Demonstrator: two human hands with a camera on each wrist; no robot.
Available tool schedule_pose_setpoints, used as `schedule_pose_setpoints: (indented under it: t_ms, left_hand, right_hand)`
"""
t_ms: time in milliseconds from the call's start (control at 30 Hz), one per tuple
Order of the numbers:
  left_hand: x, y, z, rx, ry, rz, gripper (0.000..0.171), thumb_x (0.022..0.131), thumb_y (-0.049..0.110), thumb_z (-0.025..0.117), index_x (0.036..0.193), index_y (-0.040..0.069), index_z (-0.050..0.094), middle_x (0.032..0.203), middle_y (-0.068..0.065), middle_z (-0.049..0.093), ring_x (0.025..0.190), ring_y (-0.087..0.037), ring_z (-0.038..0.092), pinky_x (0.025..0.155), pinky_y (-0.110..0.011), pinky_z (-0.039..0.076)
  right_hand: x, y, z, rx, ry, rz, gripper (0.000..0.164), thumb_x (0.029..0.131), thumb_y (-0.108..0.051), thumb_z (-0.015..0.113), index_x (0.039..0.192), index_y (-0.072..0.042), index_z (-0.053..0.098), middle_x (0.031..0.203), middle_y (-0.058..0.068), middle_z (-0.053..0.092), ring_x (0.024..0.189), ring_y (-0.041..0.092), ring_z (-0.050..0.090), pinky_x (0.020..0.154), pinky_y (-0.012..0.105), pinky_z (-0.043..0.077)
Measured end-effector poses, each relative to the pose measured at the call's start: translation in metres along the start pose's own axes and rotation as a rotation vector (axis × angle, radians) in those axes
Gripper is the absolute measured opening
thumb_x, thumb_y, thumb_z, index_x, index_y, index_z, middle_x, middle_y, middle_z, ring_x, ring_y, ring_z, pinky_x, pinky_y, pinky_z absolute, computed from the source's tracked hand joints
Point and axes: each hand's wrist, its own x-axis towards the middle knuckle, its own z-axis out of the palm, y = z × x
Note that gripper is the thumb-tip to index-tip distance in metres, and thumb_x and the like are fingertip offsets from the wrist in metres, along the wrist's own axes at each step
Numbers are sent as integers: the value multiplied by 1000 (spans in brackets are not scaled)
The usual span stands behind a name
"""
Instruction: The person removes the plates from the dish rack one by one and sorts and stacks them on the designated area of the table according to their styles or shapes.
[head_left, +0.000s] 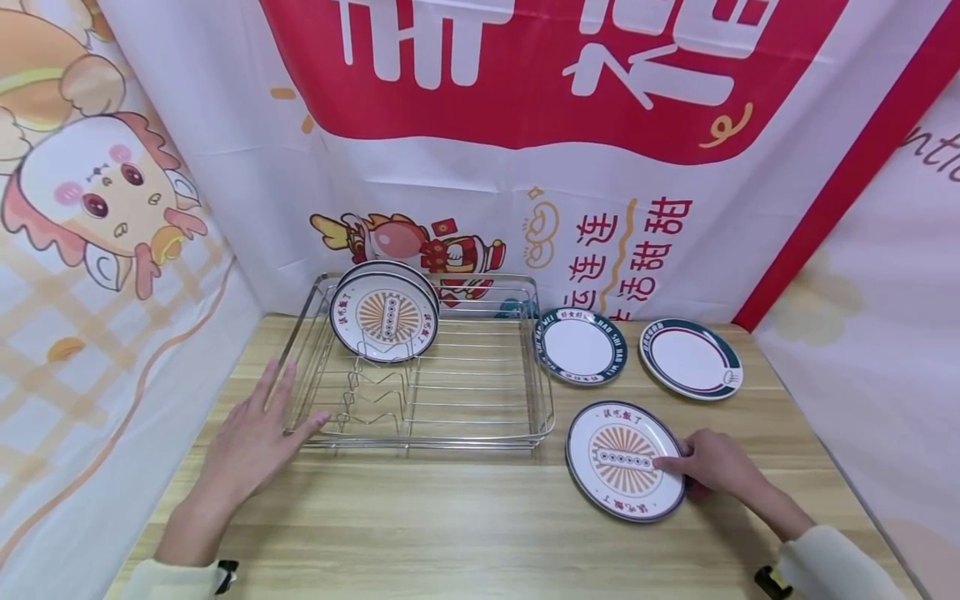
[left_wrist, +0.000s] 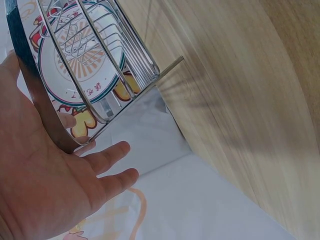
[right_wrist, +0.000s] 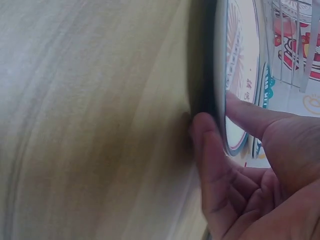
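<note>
In the head view my right hand (head_left: 716, 467) pinches the right edge of a white plate (head_left: 626, 492) with an orange sunburst, thumb on top. The right wrist view shows the thumb on the plate's (right_wrist: 242, 60) face, fingers beneath it, and a shadowed gap between plate and table. My left hand (head_left: 251, 442) is spread at the left front corner of a wire dish rack (head_left: 472, 392), fingers extended. In the left wrist view the palm lies against the rack's metal rim (left_wrist: 37, 95). Two plates (head_left: 384, 321) stand upright in the rack's back left, the front one with the same sunburst.
Right of the rack lie a plate with a dark blue lettered rim (head_left: 585, 346) and a plate with a dark green rim (head_left: 693, 358). A printed cloth (head_left: 480, 175) hangs behind the wooden table (head_left: 450, 533), with more cloth at both sides.
</note>
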Motion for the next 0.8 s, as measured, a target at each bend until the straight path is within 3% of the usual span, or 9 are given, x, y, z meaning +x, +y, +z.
schedule_pose_setpoints:
  t_ms: [233, 467, 633, 800]
  left_hand:
    - [-1, 0, 0, -10, 4, -2, 97, 106, 67, 46, 171, 13, -2, 176, -13, -15, 141, -72, 27, 115, -81, 22]
    - [0, 0, 1, 5, 11, 5, 97, 105, 68, 45, 171, 13, -1, 176, -16, -12, 140, -71, 30, 114, -81, 26]
    - [0, 1, 1, 1, 6, -1, 98, 105, 69, 45, 171, 13, -1, 176, -15, -13, 140, -72, 29, 114, -82, 25]
    - [-1, 0, 1, 6, 14, -4, 97, 105, 67, 46, 171, 13, -1, 176, -15, -12, 140, -72, 30, 114, -81, 25]
  right_hand:
    - [-3, -12, -15, -39, -9, -23, 38, 98, -40, 77, 81, -7, 73, 65, 3, 66, 60, 17, 62, 57, 28, 50]
    - [-6, -42, -35, -191, 95, -49, 40, 98, -39, 75, 98, 1, 74, 68, 3, 63, 64, 18, 57, 57, 30, 46]
    - [-14, -73, -52, -232, 164, -156, 43, 96, -41, 78, 105, 2, 76, 77, 4, 70, 68, 19, 61, 58, 32, 52]
    - [-22, -114, -70, -233, 216, -268, 46, 94, -46, 79, 109, -2, 77, 97, 12, 77, 81, 24, 70, 70, 42, 63]
